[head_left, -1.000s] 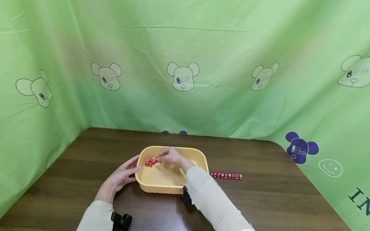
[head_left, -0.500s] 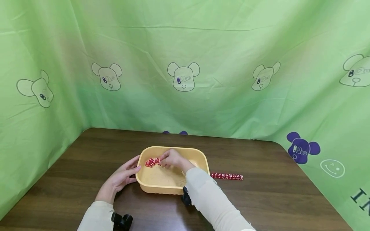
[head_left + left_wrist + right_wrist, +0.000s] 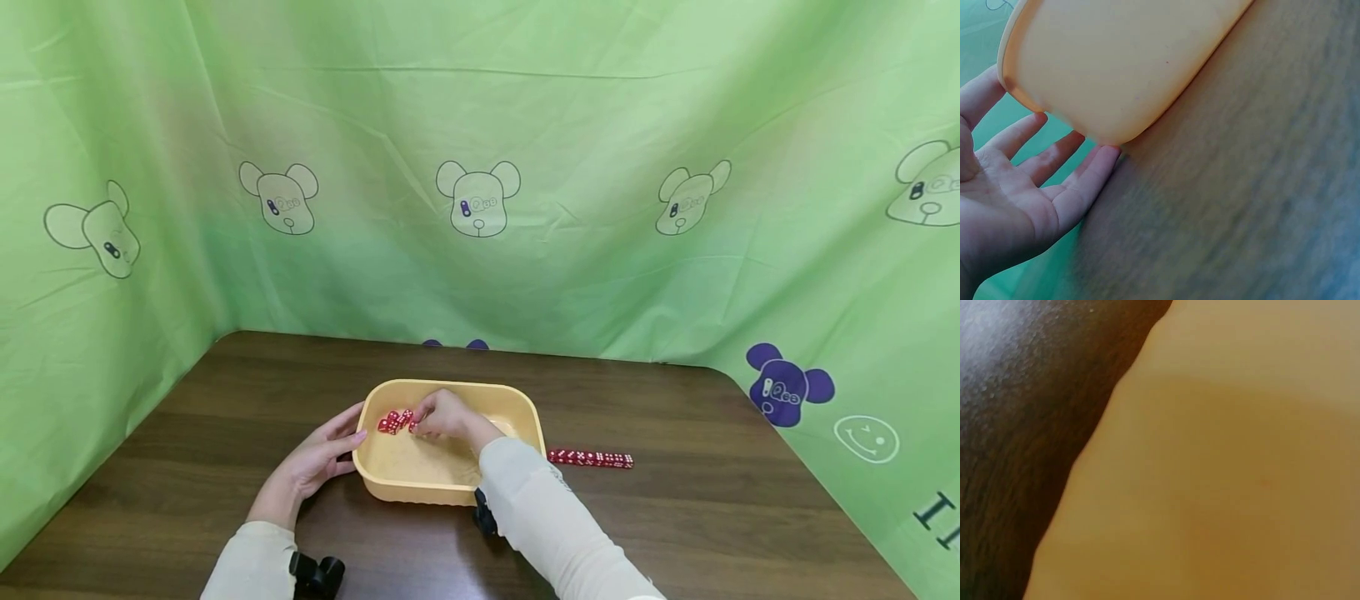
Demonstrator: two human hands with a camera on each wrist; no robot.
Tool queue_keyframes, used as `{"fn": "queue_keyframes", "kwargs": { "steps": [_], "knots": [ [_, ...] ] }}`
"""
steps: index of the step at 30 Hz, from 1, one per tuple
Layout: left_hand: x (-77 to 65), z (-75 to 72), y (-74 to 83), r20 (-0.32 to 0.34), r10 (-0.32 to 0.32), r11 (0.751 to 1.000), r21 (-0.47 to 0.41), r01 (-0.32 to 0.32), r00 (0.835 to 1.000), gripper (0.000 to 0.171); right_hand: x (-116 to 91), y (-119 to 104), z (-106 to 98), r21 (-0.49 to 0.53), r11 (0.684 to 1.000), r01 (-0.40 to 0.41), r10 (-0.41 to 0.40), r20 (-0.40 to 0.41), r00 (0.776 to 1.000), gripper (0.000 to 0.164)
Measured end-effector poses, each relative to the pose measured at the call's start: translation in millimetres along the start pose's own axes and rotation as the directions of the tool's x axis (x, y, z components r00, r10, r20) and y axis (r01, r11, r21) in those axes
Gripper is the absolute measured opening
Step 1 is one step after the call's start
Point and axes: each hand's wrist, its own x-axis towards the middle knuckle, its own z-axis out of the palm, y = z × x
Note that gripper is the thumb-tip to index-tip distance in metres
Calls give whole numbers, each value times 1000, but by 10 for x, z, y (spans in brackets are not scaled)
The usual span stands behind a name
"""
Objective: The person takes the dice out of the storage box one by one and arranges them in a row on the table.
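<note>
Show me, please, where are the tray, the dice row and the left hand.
Tray [image 3: 423, 460]: head view, on its bare floor, toward the front.
Dice row [image 3: 590, 458]: head view, near its middle.
Left hand [image 3: 317, 457]: head view, on its middle.

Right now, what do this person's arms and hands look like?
The bare left hand and bare right hand wear no gloves. The off-white fabric left sleeve and matching right sleeve are long, each with a small black wrist device near its end.
</note>
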Motion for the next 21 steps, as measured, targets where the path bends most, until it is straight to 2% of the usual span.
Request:
{"fn": "queue_keyframes", "kwargs": {
  "steps": [15, 21],
  "knots": [
    [-14, -1, 12, 13, 4, 1000, 6, -4, 1000, 59, 2, -22, 5, -46, 998, 36, -36, 1, 999, 5],
    [-21, 5, 9, 32, 11, 1000, 4, -11, 999, 59, 13, -19, -3, -3, 1000, 18, -18, -3, 1000, 7]
  ]
}}
